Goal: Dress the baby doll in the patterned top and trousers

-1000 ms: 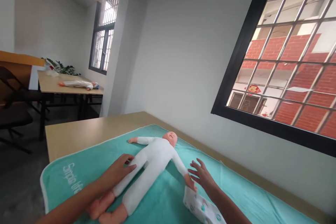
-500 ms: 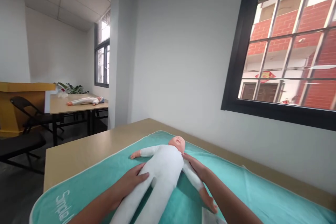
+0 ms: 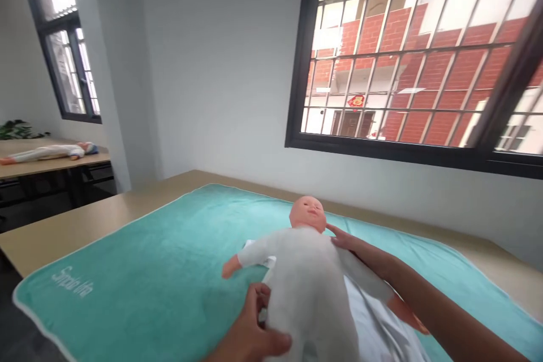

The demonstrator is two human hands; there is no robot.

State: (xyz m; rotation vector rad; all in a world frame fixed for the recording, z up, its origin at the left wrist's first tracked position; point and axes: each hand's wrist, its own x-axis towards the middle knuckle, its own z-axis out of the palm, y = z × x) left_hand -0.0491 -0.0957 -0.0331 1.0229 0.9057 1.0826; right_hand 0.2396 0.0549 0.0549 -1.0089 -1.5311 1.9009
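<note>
A baby doll (image 3: 303,277) in a white bodysuit is raised off the teal mat (image 3: 161,271), head toward the window. My left hand (image 3: 250,336) grips the doll's side at the waist, fingers curled round it. My right hand (image 3: 350,243) lies at the doll's shoulder by the neck, fingers stretched and partly tucked behind it. A white cloth (image 3: 373,322) lies under the doll's lower body and its outstretched arm.
The mat covers a wooden table (image 3: 85,220) set against a grey wall under a barred window (image 3: 407,51). Another doll (image 3: 46,151) lies on a second table at the far left, beside a plant (image 3: 17,129).
The view swung to the right. The doll went from lying flat to being lifted, my right hand slid up to its shoulder, my left closed on its side, and white cloth now lies beneath it.
</note>
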